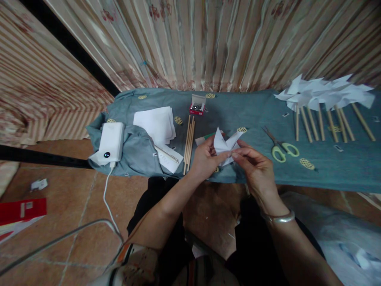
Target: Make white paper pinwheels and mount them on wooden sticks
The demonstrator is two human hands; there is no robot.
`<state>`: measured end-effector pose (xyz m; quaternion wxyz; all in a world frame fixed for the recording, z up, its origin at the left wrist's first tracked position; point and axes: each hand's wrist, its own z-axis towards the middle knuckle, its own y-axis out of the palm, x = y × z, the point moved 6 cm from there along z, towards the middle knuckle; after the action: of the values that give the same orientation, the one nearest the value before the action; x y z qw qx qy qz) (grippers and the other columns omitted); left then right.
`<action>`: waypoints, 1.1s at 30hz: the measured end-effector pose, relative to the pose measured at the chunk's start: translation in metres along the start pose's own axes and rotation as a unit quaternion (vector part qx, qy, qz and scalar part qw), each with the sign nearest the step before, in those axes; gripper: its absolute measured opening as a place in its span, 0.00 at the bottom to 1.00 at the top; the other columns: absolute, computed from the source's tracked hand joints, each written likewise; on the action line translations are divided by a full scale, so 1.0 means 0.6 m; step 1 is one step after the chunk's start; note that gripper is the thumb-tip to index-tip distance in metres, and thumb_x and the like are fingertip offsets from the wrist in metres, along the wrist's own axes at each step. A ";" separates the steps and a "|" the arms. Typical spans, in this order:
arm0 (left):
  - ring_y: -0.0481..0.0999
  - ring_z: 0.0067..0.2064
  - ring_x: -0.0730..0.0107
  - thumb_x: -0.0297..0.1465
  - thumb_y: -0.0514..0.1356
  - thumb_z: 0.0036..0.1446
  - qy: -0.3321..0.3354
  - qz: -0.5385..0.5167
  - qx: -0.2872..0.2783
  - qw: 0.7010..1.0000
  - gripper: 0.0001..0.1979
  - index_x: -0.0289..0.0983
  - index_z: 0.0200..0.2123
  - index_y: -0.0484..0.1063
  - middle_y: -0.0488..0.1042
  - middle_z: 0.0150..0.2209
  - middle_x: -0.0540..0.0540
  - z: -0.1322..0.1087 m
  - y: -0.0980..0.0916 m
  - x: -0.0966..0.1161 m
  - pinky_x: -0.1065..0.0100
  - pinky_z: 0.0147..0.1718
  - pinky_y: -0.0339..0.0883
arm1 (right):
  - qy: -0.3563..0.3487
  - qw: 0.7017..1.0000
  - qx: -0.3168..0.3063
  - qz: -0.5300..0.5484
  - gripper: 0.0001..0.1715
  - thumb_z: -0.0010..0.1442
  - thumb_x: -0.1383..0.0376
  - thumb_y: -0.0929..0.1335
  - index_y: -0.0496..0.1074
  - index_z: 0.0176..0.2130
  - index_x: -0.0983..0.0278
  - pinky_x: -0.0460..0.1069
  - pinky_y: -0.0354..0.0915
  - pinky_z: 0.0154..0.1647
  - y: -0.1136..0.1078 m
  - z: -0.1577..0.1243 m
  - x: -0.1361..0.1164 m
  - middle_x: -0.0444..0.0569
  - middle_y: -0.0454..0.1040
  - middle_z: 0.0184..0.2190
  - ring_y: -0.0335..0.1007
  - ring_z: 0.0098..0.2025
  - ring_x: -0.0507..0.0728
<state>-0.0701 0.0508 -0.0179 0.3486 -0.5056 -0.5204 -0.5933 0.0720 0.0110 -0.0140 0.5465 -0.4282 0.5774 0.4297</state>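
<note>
- In the head view, the folded, pointed white paper piece (223,146) is between both hands over the near edge of the grey-green patterned cloth (253,107), its points turned up and away, probably so that the fingers can work at its lower part.
- The left hand (205,159) pinches the paper's lower left between thumb and fingers, seemingly to steady it; some fingertips are hidden behind it.
- The right hand (256,165) has thumb and index finger pressed together on the lower right edge, likely for finer control; its other fingers curl inward.
- Four slim, pale wooden sticks (189,141) lie side by side just left of the left hand, within easy reach.
- Beyond them, the small red-and-white cardboard box (196,113) stands open, so its small shiny metal pieces (197,107) seem easy to pick out.
- The scissors with yellow-green handles (274,140) point away, handles nearer the person, convenient for the right hand.
- White paper pinwheels on wooden sticks (324,95) lie in an overlapping row at far right, perhaps to leave working room.
</note>
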 end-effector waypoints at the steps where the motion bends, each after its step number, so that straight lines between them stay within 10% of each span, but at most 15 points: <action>1: 0.78 0.45 0.62 0.37 0.72 0.43 0.000 -0.002 0.000 1.000 0.35 0.33 0.54 0.69 0.78 0.46 0.40 0.000 0.000 0.000 0.63 0.47 0.70 | 0.005 1.000 0.004 0.005 0.09 0.48 0.58 0.77 0.78 0.30 0.58 0.60 0.61 0.60 0.000 0.000 0.000 0.48 0.76 0.52 0.72 0.53 0.60; 12: 0.78 0.42 0.64 0.38 0.74 0.39 -0.016 -0.030 0.009 0.999 0.36 0.33 0.51 0.70 0.79 0.42 0.43 -0.001 0.001 0.002 0.64 0.44 0.71 | 0.050 0.993 0.024 0.102 0.31 0.40 0.59 0.80 0.73 0.45 0.57 0.57 0.68 0.56 0.008 0.003 0.001 0.48 0.78 0.50 0.74 0.52 0.59; 33: 0.75 0.33 0.71 0.40 0.75 0.36 -0.040 -0.063 0.007 0.997 0.37 0.34 0.50 0.71 0.77 0.33 0.50 -0.002 0.002 -0.012 0.68 0.38 0.70 | 0.079 0.992 -0.041 0.089 0.16 0.42 0.58 0.79 0.79 0.33 0.58 0.50 0.71 0.35 0.015 -0.007 -0.008 0.41 0.81 0.29 0.75 0.28 0.54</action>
<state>-0.0674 0.0487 -0.0245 0.2933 -0.4925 -0.5690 -0.5896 0.0627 0.0096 -0.0087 0.4407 -0.4294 0.6364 0.4651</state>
